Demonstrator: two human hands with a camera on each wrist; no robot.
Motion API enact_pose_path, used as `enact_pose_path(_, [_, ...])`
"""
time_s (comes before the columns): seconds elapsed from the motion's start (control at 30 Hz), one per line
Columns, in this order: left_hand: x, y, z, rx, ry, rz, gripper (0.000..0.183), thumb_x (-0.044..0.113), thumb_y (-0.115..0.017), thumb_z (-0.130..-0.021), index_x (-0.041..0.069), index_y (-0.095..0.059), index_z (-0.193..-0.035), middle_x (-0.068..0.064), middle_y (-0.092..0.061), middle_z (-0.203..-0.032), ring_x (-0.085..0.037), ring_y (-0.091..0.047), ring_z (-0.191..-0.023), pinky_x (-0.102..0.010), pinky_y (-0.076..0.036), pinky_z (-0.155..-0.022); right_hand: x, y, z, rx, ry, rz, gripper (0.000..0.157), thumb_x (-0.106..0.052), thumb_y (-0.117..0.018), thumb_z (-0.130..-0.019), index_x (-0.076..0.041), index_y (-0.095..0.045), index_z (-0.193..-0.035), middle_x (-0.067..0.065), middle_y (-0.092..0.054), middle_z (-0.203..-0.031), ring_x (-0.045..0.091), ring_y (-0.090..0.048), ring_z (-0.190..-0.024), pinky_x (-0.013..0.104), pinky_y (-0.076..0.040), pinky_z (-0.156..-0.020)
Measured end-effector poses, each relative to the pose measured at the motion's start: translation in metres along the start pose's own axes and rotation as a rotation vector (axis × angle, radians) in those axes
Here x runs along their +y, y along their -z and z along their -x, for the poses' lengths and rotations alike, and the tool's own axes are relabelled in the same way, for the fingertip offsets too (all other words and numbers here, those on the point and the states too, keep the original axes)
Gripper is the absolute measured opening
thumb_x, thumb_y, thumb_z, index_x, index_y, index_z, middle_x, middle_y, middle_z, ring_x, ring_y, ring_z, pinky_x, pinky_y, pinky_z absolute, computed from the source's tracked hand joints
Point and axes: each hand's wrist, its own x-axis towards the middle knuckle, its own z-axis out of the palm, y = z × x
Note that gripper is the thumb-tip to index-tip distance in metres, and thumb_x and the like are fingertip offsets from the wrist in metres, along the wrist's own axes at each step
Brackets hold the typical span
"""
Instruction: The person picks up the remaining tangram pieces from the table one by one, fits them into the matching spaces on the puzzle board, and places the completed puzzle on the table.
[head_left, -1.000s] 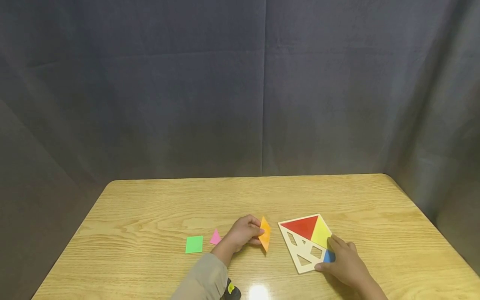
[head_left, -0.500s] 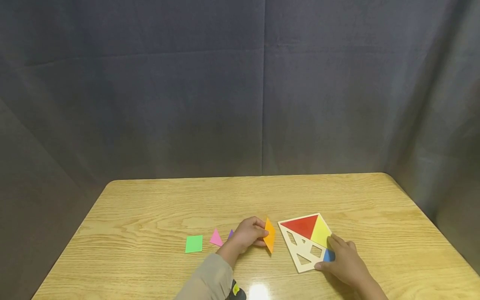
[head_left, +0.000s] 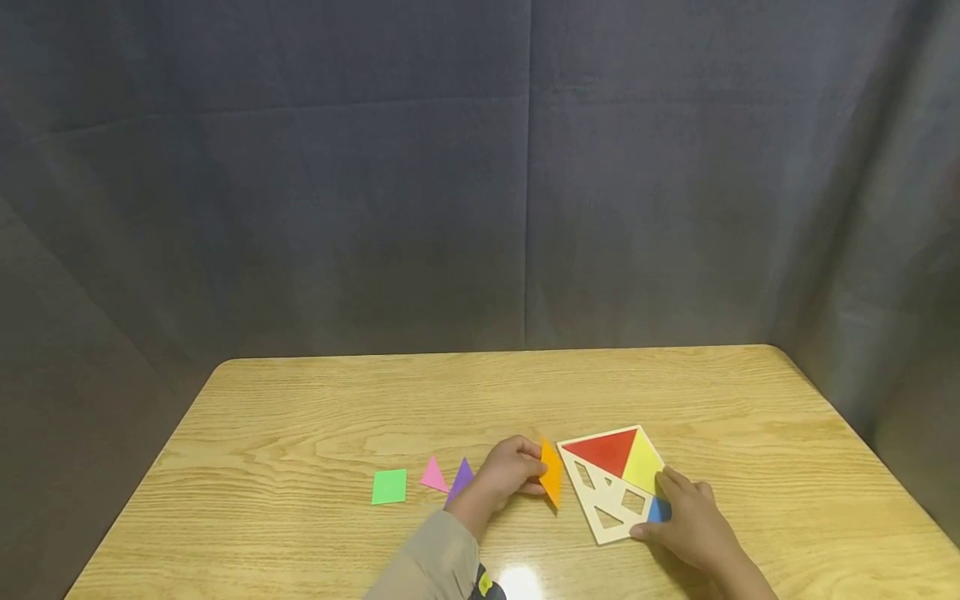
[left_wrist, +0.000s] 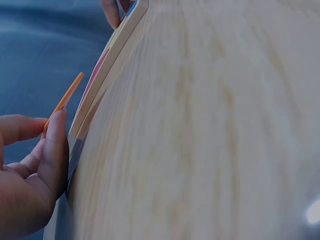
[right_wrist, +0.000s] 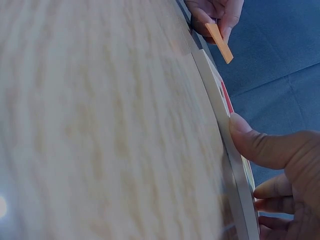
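Note:
Between thumb and fingers, my left hand pinches an orange tangram piece, held on edge just left of the board. The cream tangram board lies flat, with a red triangle, a yellow triangle and a blue piece set in it. Several cut-outs show in its left and near part. My right hand grips the board's near right corner, thumb on the near edge, partly covering the blue piece. In the left wrist view the orange piece tilts beside the board's edge.
Left of the left forearm, a green square, a pink triangle and a purple piece lie on the wooden table. The sleeve partly hides the purple one. A dark curtain hangs behind the table.
My left hand has moved a little right with the orange piece, closer to the board. The purple piece has come into view behind the forearm. The right hand and board stay put.

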Motion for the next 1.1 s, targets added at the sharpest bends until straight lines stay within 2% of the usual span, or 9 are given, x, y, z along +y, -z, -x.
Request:
enact_pose_path(0.5, [-0.004,-0.017,-0.002,0.023,-0.008,0.003,0.015,-0.007,-0.056,-0.076,-0.007,-0.050,-0.090,-0.011,-0.050,-0.079,-0.015,-0.053,-0.059,-0.028,-0.050,-0.055,-0.001,0.001,0.000,-0.022,-0.027,-0.012,0.098,-0.053,-0.070,-0.053,0.013,-0.040,-0.119,0.030,-0.034,-0.125,0.034,-0.036,-0.097,0.049,-0.037,-0.078])
enact_pose_path(0.87, [-0.004,-0.026,-0.002,0.075,-0.011,0.000,0.013,-0.010,-0.055,-0.075,-0.007,-0.048,-0.086,-0.011,-0.049,-0.077,-0.015,-0.051,-0.056,-0.028,-0.050,-0.053,0.000,0.000,0.000,-0.018,-0.017,0.001,0.098,-0.053,-0.070,-0.054,0.013,-0.040,-0.119,0.031,-0.035,-0.124,0.036,-0.036,-0.098,0.050,-0.036,-0.079])
enact_pose_path(1.1, [-0.002,-0.032,-0.001,0.102,-0.015,-0.001,0.013,-0.011,-0.054,-0.075,-0.009,-0.047,-0.085,-0.013,-0.051,-0.076,-0.016,-0.057,-0.057,-0.028,-0.050,-0.054,0.001,0.000,-0.001,-0.018,-0.019,0.004,0.098,-0.054,-0.070,-0.054,0.012,-0.040,-0.120,0.030,-0.034,-0.124,0.036,-0.036,-0.099,0.050,-0.036,-0.079])
